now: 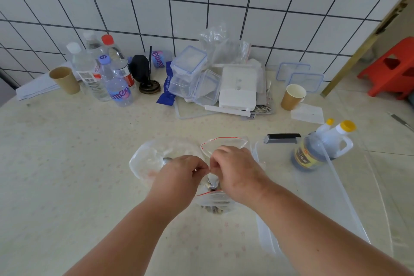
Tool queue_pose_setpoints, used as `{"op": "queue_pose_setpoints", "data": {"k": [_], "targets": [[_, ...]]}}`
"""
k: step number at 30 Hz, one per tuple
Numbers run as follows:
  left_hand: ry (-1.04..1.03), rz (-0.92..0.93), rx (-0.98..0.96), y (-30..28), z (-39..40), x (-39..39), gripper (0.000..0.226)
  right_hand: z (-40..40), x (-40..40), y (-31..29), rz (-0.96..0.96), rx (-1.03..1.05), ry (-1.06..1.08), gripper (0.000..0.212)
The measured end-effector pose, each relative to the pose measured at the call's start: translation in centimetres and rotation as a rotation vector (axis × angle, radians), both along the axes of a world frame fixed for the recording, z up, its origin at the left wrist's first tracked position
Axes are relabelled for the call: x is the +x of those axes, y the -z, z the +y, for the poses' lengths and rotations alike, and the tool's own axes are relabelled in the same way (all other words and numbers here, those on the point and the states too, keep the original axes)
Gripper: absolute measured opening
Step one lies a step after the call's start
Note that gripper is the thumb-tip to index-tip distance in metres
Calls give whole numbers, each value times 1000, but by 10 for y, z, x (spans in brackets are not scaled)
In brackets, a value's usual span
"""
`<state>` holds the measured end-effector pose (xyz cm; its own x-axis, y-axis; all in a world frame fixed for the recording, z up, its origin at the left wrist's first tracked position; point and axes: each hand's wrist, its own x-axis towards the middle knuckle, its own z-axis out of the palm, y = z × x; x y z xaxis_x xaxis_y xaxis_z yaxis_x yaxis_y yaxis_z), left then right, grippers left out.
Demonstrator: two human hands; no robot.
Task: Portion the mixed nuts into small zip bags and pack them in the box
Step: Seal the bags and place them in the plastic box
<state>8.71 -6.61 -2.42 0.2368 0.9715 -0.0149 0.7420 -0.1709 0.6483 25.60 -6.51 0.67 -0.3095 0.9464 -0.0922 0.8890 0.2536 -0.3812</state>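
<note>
A big clear box [336, 204] stood at the right edge, contents unclear. Left of it, a large plastic bag [147, 159] held a spoon [167, 160]. Between them, both hands, left [181, 175] and right [233, 168], pinched a small zip bag [215, 199] of nuts.

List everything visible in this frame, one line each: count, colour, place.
zip bag with nuts: one, clear, red seal, under the hands.
open zip bag: one, clear, red-edged, behind the right hand.
large plastic bag: one, clear, left of centre.
storage box: one, clear, right side.
dark sauce bottle: one, yellow cap, right.
paper cups: two, brown, far left and far right.
water bottles: about four, clear, far left.
small containers: several, clear, by the wall.
stool: one, red, top right.
left hand: pinching the bag.
right hand: pinching the bag.
</note>
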Motion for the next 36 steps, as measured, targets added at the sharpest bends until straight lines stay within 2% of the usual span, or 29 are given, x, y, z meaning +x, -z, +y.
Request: {"op": "queue_pose_setpoints", "data": {"k": [3, 8, 14, 21, 25, 36], "targets": [[-16, -23, -5, -1, 1, -2, 12, 0, 8, 1, 31, 4, 36, 15], [-2, -30, -12, 0, 2, -1, 12, 0, 13, 5, 54, 8, 51, 28], [-31, -29, -57, 2, -1, -1, 14, 0, 16, 9, 39, -6, 96, 20], [-28, -26, -94, 1, -2, 0, 32, -5, 27, 9, 52, 10, 123, 20], [-46, -32, -94, 2, -4, 1, 33, -6, 30, 9, 97, 23, 166, 11], [-58, -5, -96, -2, -5, 0, 33, -12, 40, 5, 156, 51, 222, 10]]}}
